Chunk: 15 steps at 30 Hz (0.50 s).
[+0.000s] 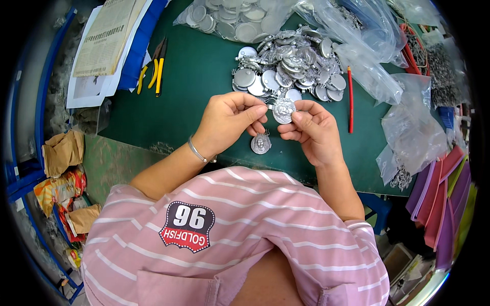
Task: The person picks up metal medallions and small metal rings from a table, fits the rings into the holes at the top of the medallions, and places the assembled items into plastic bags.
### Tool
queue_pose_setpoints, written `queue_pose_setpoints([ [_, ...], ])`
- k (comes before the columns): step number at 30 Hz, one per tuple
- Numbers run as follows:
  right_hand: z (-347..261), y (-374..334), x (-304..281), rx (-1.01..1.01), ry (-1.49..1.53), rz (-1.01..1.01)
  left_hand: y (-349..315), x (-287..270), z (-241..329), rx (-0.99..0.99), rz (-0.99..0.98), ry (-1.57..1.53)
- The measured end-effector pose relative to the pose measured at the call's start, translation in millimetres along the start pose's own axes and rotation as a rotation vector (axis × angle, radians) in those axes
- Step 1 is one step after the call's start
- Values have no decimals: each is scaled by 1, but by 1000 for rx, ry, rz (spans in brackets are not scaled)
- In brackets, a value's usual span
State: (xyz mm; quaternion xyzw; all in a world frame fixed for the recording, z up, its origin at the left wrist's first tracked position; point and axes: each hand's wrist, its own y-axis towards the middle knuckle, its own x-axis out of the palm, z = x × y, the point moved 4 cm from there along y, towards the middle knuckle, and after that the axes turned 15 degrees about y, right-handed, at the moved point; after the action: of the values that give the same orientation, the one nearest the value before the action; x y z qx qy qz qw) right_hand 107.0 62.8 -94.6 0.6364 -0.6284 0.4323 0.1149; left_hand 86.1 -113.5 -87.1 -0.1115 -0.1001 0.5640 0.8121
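My right hand (317, 131) pinches a round silver medallion (284, 109) with a raised figure on its face, thumb across its lower right edge. At the medallion's left edge my left hand (224, 121) is closed, thumb against forefinger, on a small silver metal piece whose exact kind I cannot make out. A second medallion (261, 144) with a raised figure lies just below, under the fingers of my left hand. Right beyond both hands is a heap of silver discs (293, 64), some showing plain backs.
The green tabletop (189, 86) also bears yellow-handled pliers (160, 76), a red pencil (350, 99) and a bag of plain discs (240, 20). Clear plastic bags (413, 127) lie to the right. Papers (102, 46) on a blue bin stand at the left, coloured strips (441, 199) at the right.
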Motion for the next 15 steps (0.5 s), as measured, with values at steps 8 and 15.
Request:
queue_pose_setpoints([
  [8,-2,-12,18,-457,-603,-71,3,5,-9,-131,-92,-285],
  [15,-29,8,4,-824,-1314,13,2,2,-29,-335,-210,-608],
])
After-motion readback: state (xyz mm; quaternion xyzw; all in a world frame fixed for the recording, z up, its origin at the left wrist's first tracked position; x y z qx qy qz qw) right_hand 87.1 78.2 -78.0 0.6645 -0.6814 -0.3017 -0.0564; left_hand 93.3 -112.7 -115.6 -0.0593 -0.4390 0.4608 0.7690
